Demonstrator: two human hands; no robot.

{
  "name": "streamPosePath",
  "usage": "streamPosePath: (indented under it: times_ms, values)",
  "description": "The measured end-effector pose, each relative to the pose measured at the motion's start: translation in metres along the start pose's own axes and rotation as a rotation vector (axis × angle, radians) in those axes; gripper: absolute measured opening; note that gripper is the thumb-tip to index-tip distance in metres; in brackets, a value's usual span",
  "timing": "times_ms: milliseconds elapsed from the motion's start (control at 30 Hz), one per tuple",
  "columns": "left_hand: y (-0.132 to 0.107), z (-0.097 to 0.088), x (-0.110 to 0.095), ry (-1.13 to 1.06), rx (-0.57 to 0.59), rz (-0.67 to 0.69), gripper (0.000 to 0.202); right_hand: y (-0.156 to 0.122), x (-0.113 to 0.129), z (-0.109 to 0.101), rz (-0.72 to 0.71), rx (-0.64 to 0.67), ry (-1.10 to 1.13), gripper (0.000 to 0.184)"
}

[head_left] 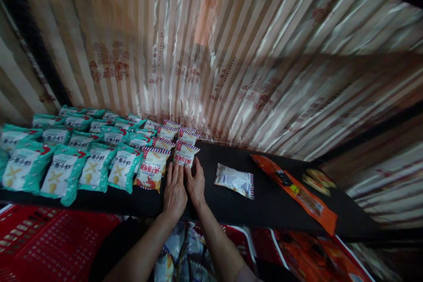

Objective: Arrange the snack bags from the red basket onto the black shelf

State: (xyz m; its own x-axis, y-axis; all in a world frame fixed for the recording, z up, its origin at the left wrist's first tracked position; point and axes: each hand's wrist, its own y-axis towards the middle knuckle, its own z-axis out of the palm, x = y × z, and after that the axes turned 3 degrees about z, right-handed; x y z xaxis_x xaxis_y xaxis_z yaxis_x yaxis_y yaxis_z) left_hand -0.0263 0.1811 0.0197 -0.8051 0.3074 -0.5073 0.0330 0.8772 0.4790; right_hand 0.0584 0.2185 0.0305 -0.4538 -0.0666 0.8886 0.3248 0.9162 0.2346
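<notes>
A white, red and yellow snack bag (185,155) stands at the front of a short row of similar bags on the black shelf (205,205). My left hand (175,191) has its fingers at the bag's lower left part. My right hand (196,180) grips the lower right side, thumb in front and fingers along the edge. Both hands hold the bag upright between them; its bottom is hidden. Just left of my hands leans a matching snack bag (152,168). To the right, a single snack bag (234,179) lies flat with its pale back up.
Rows of green and white snack bags (61,172) fill the shelf's left side. An orange packet (297,194) and some yellowish packs (319,180) lie at the right. Below are red baskets (62,242), one with orange packets (317,255). A pleated printed sheet (198,53) hangs behind.
</notes>
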Motion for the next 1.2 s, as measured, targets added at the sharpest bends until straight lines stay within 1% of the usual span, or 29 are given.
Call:
streamPosePath:
  times_ms: [200,367,500,600,667,833,1033,1200]
  values:
    - [-0.002,0.001,-0.005,0.009,-0.014,0.050,0.051,-0.006,-0.004,-0.003,-0.026,-0.016,-0.029,0.060]
    - [-0.003,0.005,-0.006,0.029,-0.026,0.073,0.050,-0.006,-0.008,-0.004,-0.069,-0.005,-0.048,0.052]
    - [-0.003,0.009,-0.003,0.007,-0.052,0.077,0.049,-0.004,-0.009,-0.002,-0.116,0.048,-0.064,0.046]
    - [-0.003,0.008,-0.002,-0.001,-0.055,0.071,0.048,-0.003,-0.008,-0.002,-0.136,0.095,-0.076,0.043]
    - [-0.003,0.006,-0.002,-0.006,-0.054,0.066,0.048,-0.003,-0.007,-0.003,-0.135,0.088,-0.062,0.045]
    - [-0.003,0.004,-0.001,-0.026,-0.048,0.066,0.051,-0.001,-0.005,-0.003,-0.106,-0.010,-0.018,0.056]
    - [-0.001,0.004,0.000,-0.021,-0.041,0.070,0.051,0.007,0.000,-0.002,-0.122,0.063,-0.006,0.051]
    - [0.000,0.002,-0.001,-0.032,-0.041,0.068,0.053,0.007,-0.002,-0.001,-0.098,0.063,-0.016,0.054]
